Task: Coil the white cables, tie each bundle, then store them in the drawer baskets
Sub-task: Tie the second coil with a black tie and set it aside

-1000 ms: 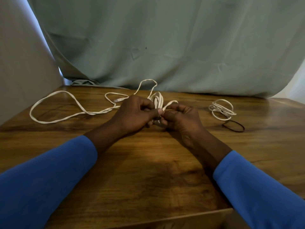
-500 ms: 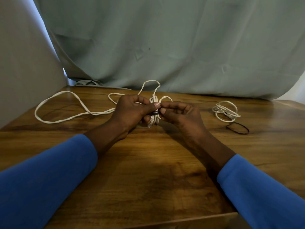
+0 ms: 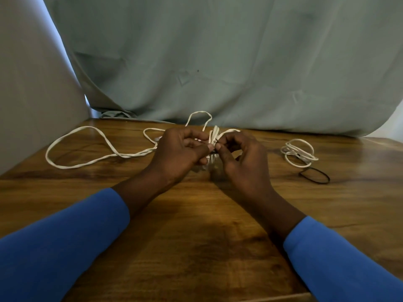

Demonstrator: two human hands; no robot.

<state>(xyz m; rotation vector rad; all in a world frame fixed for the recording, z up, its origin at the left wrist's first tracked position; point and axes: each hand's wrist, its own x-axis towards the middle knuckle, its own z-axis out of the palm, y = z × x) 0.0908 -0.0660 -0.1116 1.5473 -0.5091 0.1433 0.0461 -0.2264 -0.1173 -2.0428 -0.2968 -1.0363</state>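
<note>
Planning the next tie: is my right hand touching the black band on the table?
Apart. The head view shows a clear gap between right hand and black band.

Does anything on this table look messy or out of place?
Nothing damaged. The long white cable sprawls uncoiled in loose loops across the table's left side. On the right, a small coil looks unbound, a black band loose beside it. The left hand and right hand grip a cable bundle.
</note>
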